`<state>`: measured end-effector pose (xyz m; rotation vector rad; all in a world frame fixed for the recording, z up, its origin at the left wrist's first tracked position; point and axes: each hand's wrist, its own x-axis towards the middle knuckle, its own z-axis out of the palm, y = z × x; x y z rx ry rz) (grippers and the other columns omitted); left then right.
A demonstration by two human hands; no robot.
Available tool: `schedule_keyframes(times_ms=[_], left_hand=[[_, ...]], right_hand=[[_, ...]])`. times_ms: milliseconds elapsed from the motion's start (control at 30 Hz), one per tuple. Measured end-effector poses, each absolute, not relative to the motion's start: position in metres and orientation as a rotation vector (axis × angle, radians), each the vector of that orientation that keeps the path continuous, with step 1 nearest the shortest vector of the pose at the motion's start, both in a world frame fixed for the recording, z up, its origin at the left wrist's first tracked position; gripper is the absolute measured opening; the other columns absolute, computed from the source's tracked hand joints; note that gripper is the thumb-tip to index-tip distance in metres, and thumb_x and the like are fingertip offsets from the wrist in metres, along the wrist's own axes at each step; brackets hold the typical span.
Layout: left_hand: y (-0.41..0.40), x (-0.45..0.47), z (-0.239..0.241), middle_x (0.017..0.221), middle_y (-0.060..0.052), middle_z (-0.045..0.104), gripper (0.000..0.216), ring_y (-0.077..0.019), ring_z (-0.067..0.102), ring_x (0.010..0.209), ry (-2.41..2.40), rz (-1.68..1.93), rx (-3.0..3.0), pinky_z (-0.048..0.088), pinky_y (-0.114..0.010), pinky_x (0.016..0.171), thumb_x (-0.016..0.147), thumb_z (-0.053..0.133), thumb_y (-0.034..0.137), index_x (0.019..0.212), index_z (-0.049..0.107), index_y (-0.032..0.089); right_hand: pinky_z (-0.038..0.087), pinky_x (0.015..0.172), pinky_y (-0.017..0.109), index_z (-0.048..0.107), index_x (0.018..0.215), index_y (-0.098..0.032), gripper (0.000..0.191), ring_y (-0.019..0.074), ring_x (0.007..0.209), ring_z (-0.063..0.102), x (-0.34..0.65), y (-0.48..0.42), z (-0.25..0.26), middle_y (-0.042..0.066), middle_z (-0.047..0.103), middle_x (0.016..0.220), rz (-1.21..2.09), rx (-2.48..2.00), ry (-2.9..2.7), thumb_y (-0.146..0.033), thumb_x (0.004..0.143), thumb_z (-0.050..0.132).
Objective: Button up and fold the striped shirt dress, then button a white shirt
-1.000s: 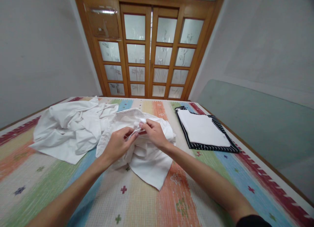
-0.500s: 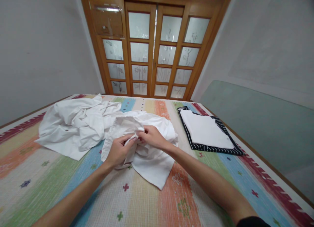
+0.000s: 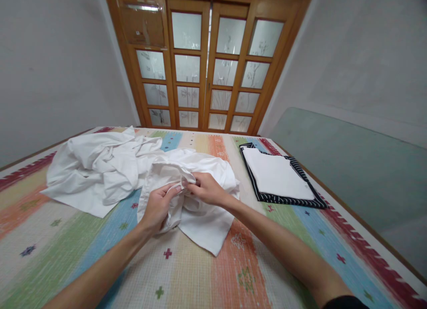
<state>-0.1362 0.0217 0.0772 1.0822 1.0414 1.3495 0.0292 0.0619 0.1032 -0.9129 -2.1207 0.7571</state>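
Observation:
A crumpled white shirt lies on the bed-like surface in front of me, part of it raised in my hands. My left hand is closed, pinching an edge of the raised cloth between thumb and fingers. Close against it, my right hand pinches the same edge from the other side. Whatever small detail sits between the fingertips is too small to make out. More bunched white cloth spreads to the left and touches the shirt; whether the two are one piece I cannot tell.
A folded white garment lies on a folded black-and-white striped cloth at the right. Beneath everything is a multicoloured striped cover. Walls flank both sides, with a pale green panel at the right. Wooden glazed doors stand beyond the far edge.
My fingers have shifted slightly on the pinched edge, and the raised cloth has changed shape a little. The whole view has moved slightly; the other garments lie as before.

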Motion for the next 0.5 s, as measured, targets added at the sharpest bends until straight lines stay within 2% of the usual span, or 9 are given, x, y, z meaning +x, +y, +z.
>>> schedule_keyframes(times_ms=[100,267,367,500], left_hand=[[0.0185,-0.1325,0.0802,0.085,-0.009,0.077,0.037,-0.0238,0.069,0.083,1.016,1.338,0.976,0.053,-0.031,0.077,0.060,0.081,0.036,0.090,0.078,0.015],[0.0143,-0.1307,0.0831,0.072,-0.006,0.075,0.038,-0.0185,0.068,0.063,1.002,1.310,0.854,0.052,-0.026,0.062,0.056,0.083,0.033,0.089,0.078,0.014],[0.0127,-0.1298,0.0830,0.070,-0.005,0.075,0.037,-0.0147,0.065,0.055,0.996,1.301,0.811,0.051,-0.024,0.060,0.056,0.083,0.032,0.088,0.078,0.014],[0.0126,-0.1288,0.0808,0.070,-0.006,0.075,0.036,-0.0143,0.065,0.054,0.994,1.292,0.783,0.052,-0.024,0.060,0.055,0.083,0.030,0.087,0.078,0.014]], right_hand=[[0.030,0.057,0.023,0.048,0.068,-0.018,0.026,0.0109,0.059,0.042,0.0268,0.0570,0.1044,-0.003,0.049,0.062,0.636,-0.869,-2.134,-0.030,0.091,0.050],[0.030,0.058,0.023,0.044,0.068,-0.020,0.021,0.0114,0.059,0.041,0.0241,0.0546,0.1028,-0.003,0.048,0.061,0.657,-0.806,-2.113,-0.024,0.088,0.048],[0.030,0.058,0.023,0.041,0.066,-0.020,0.021,0.0112,0.058,0.039,0.0246,0.0558,0.1005,-0.004,0.043,0.060,0.641,-0.746,-2.098,-0.023,0.086,0.048],[0.032,0.060,0.024,0.038,0.064,-0.021,0.023,0.0115,0.058,0.039,0.0271,0.0566,0.0986,-0.004,0.042,0.061,0.639,-0.744,-2.106,-0.025,0.085,0.049]])
